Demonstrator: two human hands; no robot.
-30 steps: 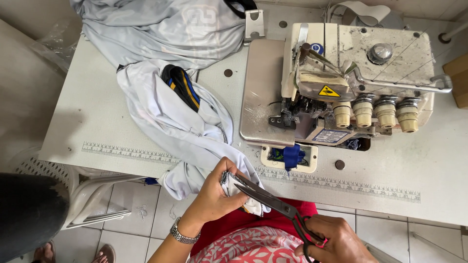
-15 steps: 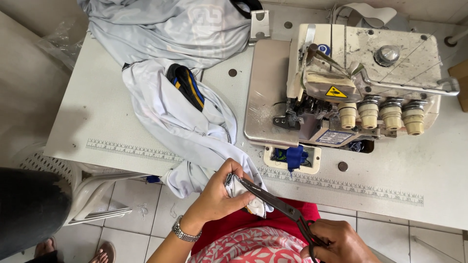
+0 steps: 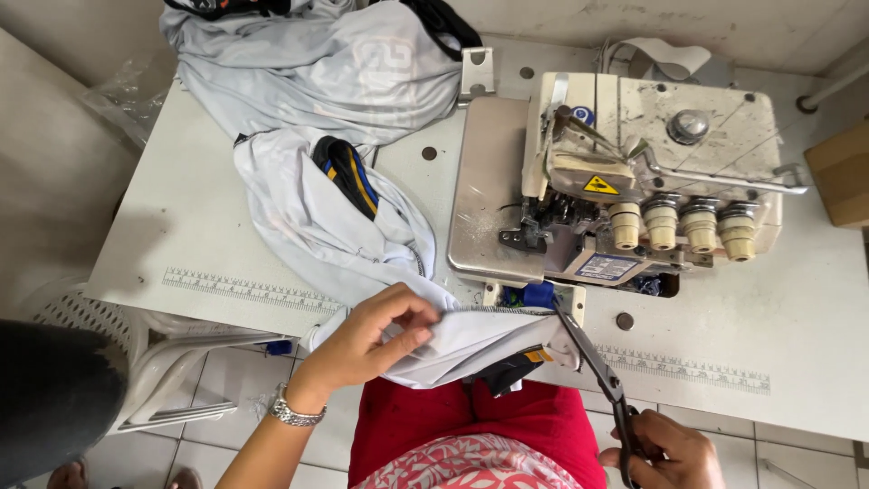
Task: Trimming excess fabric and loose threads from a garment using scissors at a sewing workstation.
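My left hand [image 3: 369, 339] pinches the edge of a pale grey garment [image 3: 326, 217] at the table's front edge, stretching its stitched hem toward the right. My right hand [image 3: 665, 453] grips the handles of dark scissors [image 3: 593, 362]. Their blades point up-left and meet the hem's right end, just below the sewing machine [image 3: 634, 177]. A dark blue and yellow collar [image 3: 348, 172] shows inside the garment on the table. A small dark piece with an orange tag [image 3: 520, 362] hangs under the held fabric.
A heap of grey garments [image 3: 317, 63] lies at the table's back left. The white table [image 3: 181, 226] has printed rulers along its front edge. A white plastic chair [image 3: 154, 362] stands at the lower left, and a cardboard box [image 3: 842, 172] sits at the far right.
My left hand has lifted and pulled the hem out flat to the right. The scissors swung up from my lap, so their tips now reach the hem near the machine.
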